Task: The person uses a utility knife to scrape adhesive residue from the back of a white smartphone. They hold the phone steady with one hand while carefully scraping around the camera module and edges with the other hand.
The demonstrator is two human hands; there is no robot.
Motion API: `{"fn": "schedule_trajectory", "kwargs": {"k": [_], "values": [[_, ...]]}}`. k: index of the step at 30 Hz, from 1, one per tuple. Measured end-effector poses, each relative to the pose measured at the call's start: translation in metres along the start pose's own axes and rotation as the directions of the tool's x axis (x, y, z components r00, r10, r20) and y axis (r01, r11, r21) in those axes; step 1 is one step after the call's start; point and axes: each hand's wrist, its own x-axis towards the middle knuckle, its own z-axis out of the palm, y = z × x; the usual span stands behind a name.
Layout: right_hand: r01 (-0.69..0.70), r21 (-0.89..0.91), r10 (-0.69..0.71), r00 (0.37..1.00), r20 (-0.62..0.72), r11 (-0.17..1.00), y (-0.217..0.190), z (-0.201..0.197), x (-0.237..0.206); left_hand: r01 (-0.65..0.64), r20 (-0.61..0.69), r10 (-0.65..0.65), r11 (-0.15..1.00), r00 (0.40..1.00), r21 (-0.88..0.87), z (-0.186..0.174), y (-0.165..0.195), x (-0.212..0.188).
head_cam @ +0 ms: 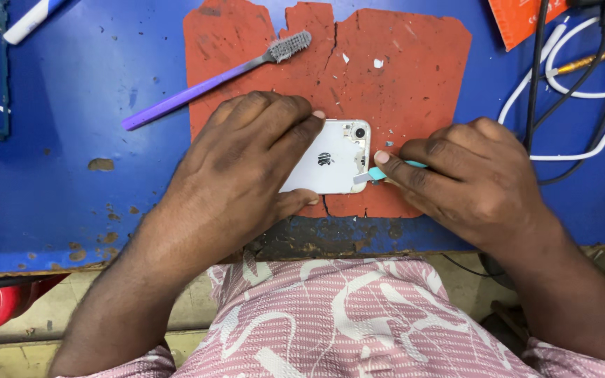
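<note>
Two hands [246,161] on phone [330,161] – brush [211,80] (purple) apart.

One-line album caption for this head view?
Left hand steadies a white smartphone; right hand works a teal pry tool at its edge.

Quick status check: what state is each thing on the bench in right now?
White phone: face down on red mat, pinned by left hand.
Teal pry tool: in right hand, blade at the phone's edge.
Purple toothbrush: lying loose on the mat, untouched.
Red mat: cracked, worn.
</note>
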Motion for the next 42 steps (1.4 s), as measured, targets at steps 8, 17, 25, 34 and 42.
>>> {"fn": "schedule_trajectory", "kwargs": {"k": [8,17,25,34,42], "values": [[-0.227,0.107,0.231,0.972,-0.031,0.968,-0.016,0.006,-0.018,0.010,0.013,-0.010,1.000,1.000,0.009,0.000,-0.002,-0.002],[-0.181,-0.019,0.181,0.983,-0.019,0.983,-0.021,0.004,-0.011,0.024,0.020,-0.024,0.999,1.000,0.025,0.001,0.000,-0.001],[-0.173,-0.097,0.170,0.985,-0.039,0.980,-0.031,0.005,-0.011,0.001,0.019,0.000,1.000,1.000,-0.010,-0.001,0.002,-0.002],[-0.143,-0.122,0.132,0.987,-0.093,0.982,-0.031,0.012,-0.015,0.009,0.027,-0.009,1.000,1.000,0.003,-0.001,0.002,-0.001],[-0.068,-0.258,0.024,0.985,-0.169,0.964,-0.031,0.018,-0.021,0.019,0.014,-0.019,1.000,1.000,0.019,0.000,0.000,0.000]]}}
